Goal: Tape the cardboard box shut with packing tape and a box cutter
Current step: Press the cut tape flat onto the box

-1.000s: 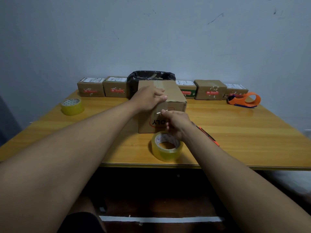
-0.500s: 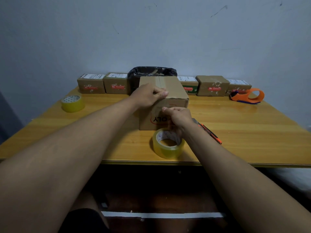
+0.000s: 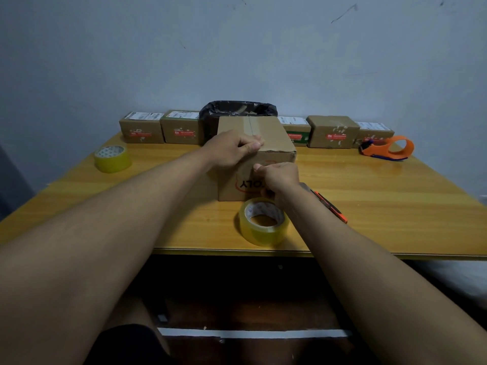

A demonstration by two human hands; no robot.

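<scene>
The cardboard box (image 3: pixel 271 133) stands mid-table with a clear tape strip along its top seam. My left hand (image 3: pixel 232 151) lies on the box's top front edge, fingers curled, thumb pressing down by the seam. Against the front face, my right hand (image 3: pixel 279 177) has its fingers pinched together on what looks like the clear tape's end. Just below it, a roll of clear packing tape (image 3: pixel 263 222) rests flat near the table's front edge. The orange-and-black box cutter (image 3: pixel 329 204) lies on the table beside my right wrist, partly hidden by it.
A second yellowish tape roll (image 3: pixel 113 158) sits at the table's left. An orange tape dispenser (image 3: pixel 387 148) is at the back right. Several small sealed parcels (image 3: pixel 332 131) and a black-lined bin (image 3: pixel 237 110) line the wall. The wooden table's front edge (image 3: pixel 395 252) is close to me.
My right hand has slid up the box's front face toward the top edge, and a small glint at its fingertips is gone. The left hand stays pressed on the box.
</scene>
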